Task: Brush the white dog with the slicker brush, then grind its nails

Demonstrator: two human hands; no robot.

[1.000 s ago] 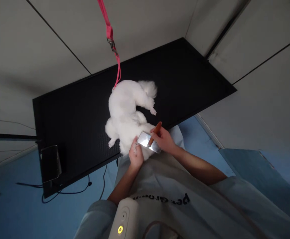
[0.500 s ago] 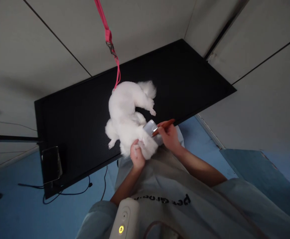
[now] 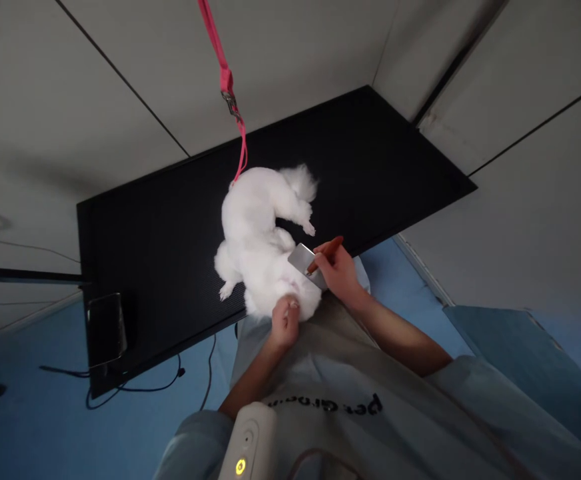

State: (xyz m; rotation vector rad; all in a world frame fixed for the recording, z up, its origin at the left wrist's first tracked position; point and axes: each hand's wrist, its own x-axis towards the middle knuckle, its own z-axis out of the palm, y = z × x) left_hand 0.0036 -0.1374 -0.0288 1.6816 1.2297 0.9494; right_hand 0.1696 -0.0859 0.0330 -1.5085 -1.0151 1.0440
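A fluffy white dog is on the black table, its body curved and its head at the near edge against my apron. My right hand grips the reddish-brown handle of a slicker brush. The brush's flat metal head rests against the fur on the right side of the dog's head. My left hand is closed on fur at the near side of the head. Its fingertips are partly hidden there.
A pink leash with a metal clip runs from above to the dog. A dark phone-like device stands at the table's left corner, with black cables below. My grey apron touches the near edge.
The brush has turned flatter against the dog's head and shifted slightly down. My left hand has moved a little right and its grip on the fur has changed. The view has shifted slightly.
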